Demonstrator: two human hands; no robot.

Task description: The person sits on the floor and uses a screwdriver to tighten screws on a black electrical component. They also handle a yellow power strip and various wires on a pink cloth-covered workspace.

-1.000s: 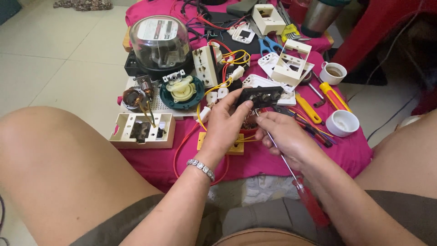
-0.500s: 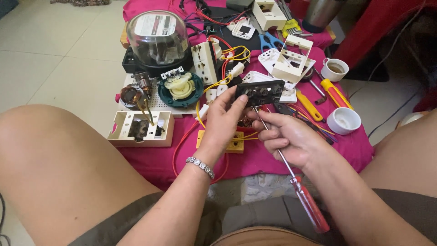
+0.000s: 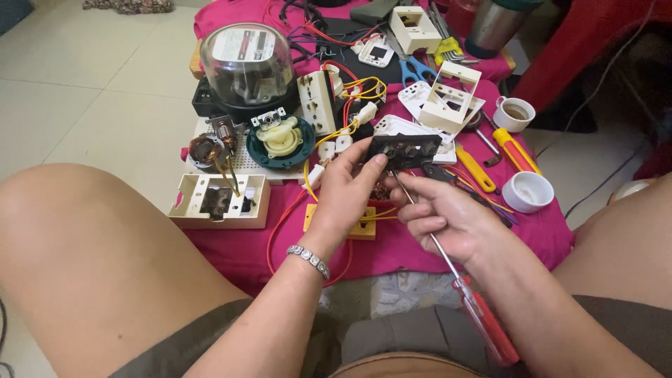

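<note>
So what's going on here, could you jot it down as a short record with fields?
Left hand: holds a black socket plate by its lower edge
Right hand: holds a red-handled screwdriver, tip at the plate
Surface: pink cloth on a tiled floor
Nearby: glass-domed meter, blue scissors, two white cups

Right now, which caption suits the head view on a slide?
Left hand holds a black socket module; right hand holds a red-handled screwdriver.
</note>
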